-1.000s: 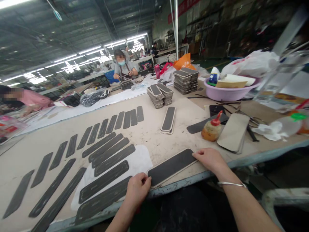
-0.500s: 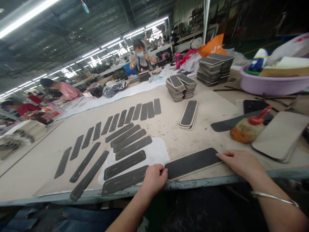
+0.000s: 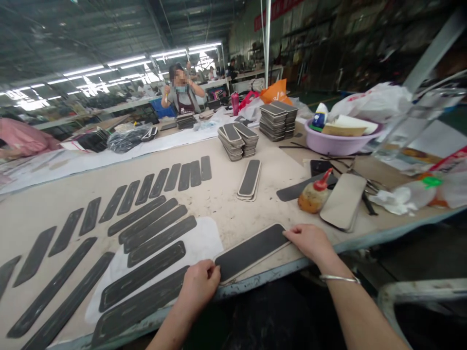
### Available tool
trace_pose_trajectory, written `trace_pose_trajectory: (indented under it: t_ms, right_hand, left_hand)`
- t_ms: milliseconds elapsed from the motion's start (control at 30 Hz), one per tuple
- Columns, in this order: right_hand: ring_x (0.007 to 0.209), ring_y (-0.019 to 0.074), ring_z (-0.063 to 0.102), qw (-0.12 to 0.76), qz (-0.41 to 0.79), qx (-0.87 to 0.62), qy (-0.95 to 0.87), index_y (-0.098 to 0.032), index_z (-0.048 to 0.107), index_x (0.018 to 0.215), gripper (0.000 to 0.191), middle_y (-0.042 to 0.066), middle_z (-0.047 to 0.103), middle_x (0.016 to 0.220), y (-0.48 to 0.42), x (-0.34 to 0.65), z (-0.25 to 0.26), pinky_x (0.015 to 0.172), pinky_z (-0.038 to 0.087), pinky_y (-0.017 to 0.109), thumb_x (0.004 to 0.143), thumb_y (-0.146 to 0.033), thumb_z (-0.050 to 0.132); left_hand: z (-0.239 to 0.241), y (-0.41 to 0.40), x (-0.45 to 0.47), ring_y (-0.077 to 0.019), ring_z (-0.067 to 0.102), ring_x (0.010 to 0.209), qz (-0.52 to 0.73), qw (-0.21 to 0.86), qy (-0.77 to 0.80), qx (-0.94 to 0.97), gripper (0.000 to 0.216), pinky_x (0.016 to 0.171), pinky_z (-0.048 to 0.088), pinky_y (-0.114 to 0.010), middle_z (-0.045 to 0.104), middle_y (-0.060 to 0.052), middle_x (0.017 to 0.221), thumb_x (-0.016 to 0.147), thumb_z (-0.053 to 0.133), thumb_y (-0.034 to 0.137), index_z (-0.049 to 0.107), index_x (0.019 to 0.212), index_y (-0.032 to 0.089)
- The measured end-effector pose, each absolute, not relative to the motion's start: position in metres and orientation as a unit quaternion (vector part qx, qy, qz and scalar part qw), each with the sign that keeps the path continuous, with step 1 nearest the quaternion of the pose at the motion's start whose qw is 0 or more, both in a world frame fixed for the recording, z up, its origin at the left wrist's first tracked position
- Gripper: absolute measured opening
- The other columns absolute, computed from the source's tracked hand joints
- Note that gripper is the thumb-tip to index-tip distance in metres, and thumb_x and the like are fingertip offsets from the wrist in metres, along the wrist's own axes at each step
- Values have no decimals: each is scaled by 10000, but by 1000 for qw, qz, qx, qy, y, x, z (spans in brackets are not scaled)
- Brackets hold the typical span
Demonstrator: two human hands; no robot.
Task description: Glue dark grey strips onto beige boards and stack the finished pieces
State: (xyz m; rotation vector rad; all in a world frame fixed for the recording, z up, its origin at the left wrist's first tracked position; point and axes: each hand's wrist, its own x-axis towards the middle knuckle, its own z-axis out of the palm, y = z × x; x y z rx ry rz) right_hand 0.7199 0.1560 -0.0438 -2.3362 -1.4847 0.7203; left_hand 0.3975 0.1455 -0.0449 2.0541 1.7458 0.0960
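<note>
A long dark grey panel [image 3: 251, 253] with rounded corners and a narrow beige border lies at the table's front edge. My left hand [image 3: 202, 282] is closed on its left end, thumb and fingers pinched together. At the far right corner, my right hand [image 3: 308, 239], with a silver bangle on the wrist, pinches the same panel. Left of my left hand, a glossy dark strip [image 3: 146, 306] lies partly on a white sheet [image 3: 207, 236]. Several similar dark strips [image 3: 144, 274] are spread out beyond it.
Bordered panels [image 3: 249, 180] lie in a small pile ahead, with taller stacks [image 3: 237, 141] behind. To the right are a red-tipped glue bottle [image 3: 314, 194], beige panels [image 3: 343, 201] and a purple basin [image 3: 339, 141]. A co-worker [image 3: 184, 92] sits across the table [image 3: 270, 209].
The view has swung to the right, so everything appears shifted left and more of the table's right side shows. Both hands keep their hold on the panel's ends.
</note>
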Motion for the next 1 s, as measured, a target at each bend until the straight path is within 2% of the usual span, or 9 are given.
trace_pose_trajectory:
  t_ms: [400,1000]
  right_hand:
    - [620,197,566,135,252,-809,-513,-239,678,645,272,26,630,610,157,722,-47,563,339,291,740,-468,564]
    - [657,227,576,101,228,-799,-546,-247,679,688,342,36,639,670,159,730,-65,578,350,316,751,-549,532]
  left_hand:
    - [-35,147,400,-181,570,644,-40,172,617,767,298,597,286,-256,623,-51,658,873,426,307,573,644,185]
    - [-35,140,399,-149,564,637,-23,147,634,759,284,581,277,-252,625,-20,658,864,466,329,587,652,184]
